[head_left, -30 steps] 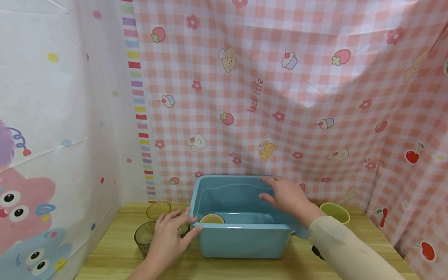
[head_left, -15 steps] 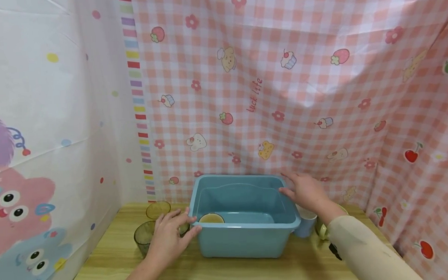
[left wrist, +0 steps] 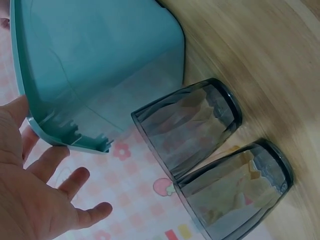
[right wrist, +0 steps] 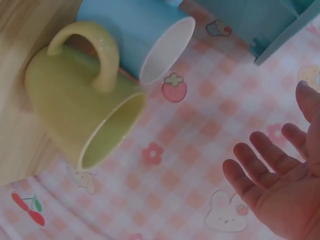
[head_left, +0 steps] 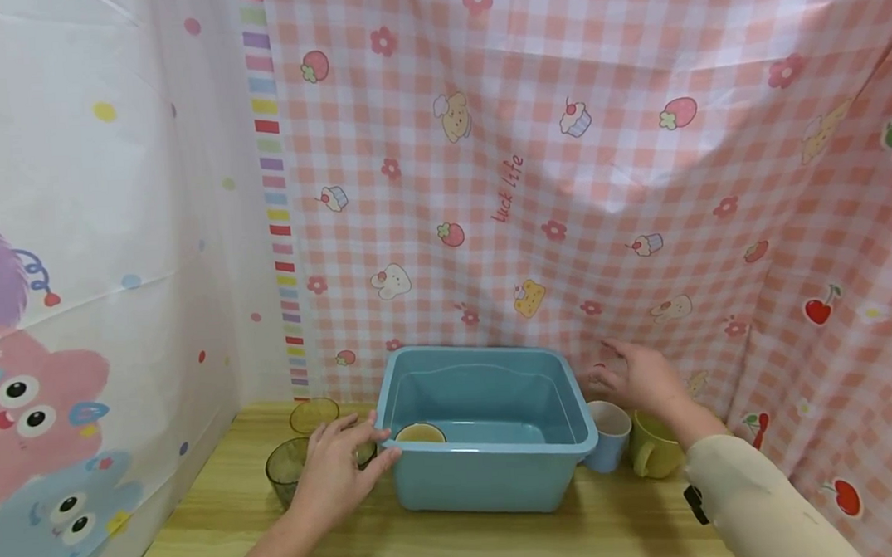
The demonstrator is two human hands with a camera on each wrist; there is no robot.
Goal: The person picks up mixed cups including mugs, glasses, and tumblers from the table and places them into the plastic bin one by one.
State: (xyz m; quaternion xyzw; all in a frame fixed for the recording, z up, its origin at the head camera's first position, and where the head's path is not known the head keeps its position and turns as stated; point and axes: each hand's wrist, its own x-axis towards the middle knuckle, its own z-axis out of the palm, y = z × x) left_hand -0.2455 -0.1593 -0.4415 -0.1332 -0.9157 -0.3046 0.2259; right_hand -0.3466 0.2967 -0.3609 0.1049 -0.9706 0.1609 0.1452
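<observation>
A blue plastic tub [head_left: 485, 480] stands on the table with a cream-coloured cup [head_left: 421, 434] inside, at its left end. My left hand [head_left: 338, 466] is at the tub's left front corner, fingertips right at the rim and fingers spread. Beside that hand are two smoky glasses [left wrist: 187, 127], partly covered by it in the head view. My right hand [head_left: 645, 378] hovers above and behind a light blue mug [head_left: 609, 450] and a yellow-green mug [head_left: 659, 452], its fingers extended and holding nothing. In the right wrist view the yellow-green mug's handle [right wrist: 107, 55] faces the blue mug.
An amber glass [head_left: 315, 415] stands at the back left of the wooden table [head_left: 428, 545]. A pink checked cloth [head_left: 490, 268] hangs right behind the tub, and a white printed cloth [head_left: 115, 243] hangs along the left.
My right hand has moved right, from over the tub to above the mugs, bringing both mugs into view. My left hand and the tub have stayed in place.
</observation>
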